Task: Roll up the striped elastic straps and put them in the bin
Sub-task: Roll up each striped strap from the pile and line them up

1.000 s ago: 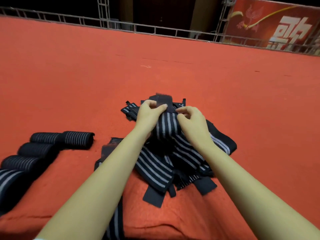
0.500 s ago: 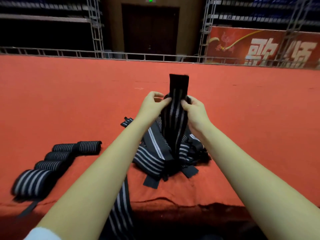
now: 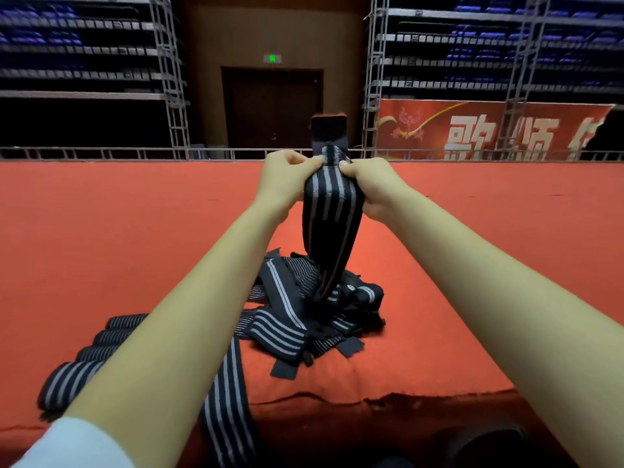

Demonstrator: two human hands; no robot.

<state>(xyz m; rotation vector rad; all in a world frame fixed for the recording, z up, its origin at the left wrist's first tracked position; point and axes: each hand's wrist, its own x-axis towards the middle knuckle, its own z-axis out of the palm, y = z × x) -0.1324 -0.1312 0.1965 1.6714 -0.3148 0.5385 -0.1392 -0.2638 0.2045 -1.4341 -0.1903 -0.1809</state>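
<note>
I hold a black strap with grey stripes [image 3: 332,214] up in front of me. My left hand [image 3: 287,182] and my right hand [image 3: 369,185] pinch its upper part from either side, and its plain black end sticks up above my fingers. The strap hangs down to a loose pile of striped straps [image 3: 304,315] on the red carpet. Several rolled straps [image 3: 84,366] lie in a row at the lower left, partly hidden by my left arm. One loose strap [image 3: 226,400] hangs over the carpet's near edge. No bin is in view.
The red carpeted platform [image 3: 472,265] stretches far ahead to a metal rail [image 3: 101,153]. Behind it stand scaffold towers, a dark door and a red banner [image 3: 489,130]. The platform's near edge [image 3: 405,398] drops into shadow.
My hands have lifted the strap higher off the pile, and it now hangs longer between my fingers and the heap. The camera has tilted up, showing more of the hall.
</note>
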